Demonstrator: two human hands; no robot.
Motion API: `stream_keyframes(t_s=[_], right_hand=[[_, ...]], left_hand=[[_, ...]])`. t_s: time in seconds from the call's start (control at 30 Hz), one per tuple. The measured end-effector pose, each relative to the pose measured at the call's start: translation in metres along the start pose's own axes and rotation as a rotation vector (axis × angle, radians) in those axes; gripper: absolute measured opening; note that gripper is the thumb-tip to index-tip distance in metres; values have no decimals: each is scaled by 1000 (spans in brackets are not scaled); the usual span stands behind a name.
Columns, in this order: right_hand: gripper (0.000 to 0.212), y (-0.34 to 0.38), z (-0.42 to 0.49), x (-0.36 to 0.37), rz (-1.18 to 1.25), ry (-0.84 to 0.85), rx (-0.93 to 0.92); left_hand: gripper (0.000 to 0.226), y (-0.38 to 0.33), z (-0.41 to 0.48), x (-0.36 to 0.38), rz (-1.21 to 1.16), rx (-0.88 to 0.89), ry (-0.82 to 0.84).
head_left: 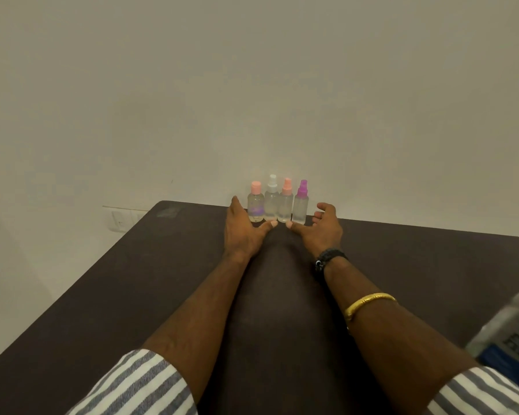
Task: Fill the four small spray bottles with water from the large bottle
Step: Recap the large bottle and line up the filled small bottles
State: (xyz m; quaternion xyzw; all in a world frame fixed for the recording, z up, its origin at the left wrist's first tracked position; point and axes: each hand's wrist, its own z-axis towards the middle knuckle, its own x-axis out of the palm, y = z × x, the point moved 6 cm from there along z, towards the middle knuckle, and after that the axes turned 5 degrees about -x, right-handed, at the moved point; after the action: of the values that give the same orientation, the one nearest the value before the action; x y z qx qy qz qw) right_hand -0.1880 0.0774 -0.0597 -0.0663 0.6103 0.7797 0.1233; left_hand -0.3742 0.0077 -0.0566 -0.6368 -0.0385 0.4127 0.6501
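Several small clear spray bottles stand upright in a row at the far edge of the dark table (102, 295), against the wall: a pink-capped one (255, 205), a white-capped one (271, 202), another pink-capped one (286, 203) and a purple-capped one (300, 205). My left hand (242, 232) lies flat on the table left of the row, thumb tip at the bottles' bases. My right hand (321, 230) rests to the right, fingers spread and slightly curled, thumb pointing at the row. Neither hand grips a bottle. The large bottle (510, 336) appears blurred at the right edge.
A plain pale wall (252, 85) rises directly behind the bottles. A white wall switch plate (120, 218) sits past the table's far left corner. My right arm wears a black wristband and a gold bangle.
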Motion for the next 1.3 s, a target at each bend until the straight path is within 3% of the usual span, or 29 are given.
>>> stream_keyframes(t_s=[0.1, 0.37, 0.53, 0.77, 1.3], right_hand=[[85, 5, -14, -3, -45, 30, -27], [63, 26, -64, -1, -358, 236, -306], [64, 39, -85, -11, -528, 274, -466], [68, 53, -114, -35, -723, 277, -596], [67, 61, -177, -97, -765, 232, -642]], left_hand=[[104, -4, -19, -2, 5, 8, -15], [82, -22, -63, -1, 187, 198, 8], [77, -29, -87, -5, 393, 315, -22], [78, -38, -118, -10, 460, 363, -10], [82, -59, -192, -15, 477, 434, -12]])
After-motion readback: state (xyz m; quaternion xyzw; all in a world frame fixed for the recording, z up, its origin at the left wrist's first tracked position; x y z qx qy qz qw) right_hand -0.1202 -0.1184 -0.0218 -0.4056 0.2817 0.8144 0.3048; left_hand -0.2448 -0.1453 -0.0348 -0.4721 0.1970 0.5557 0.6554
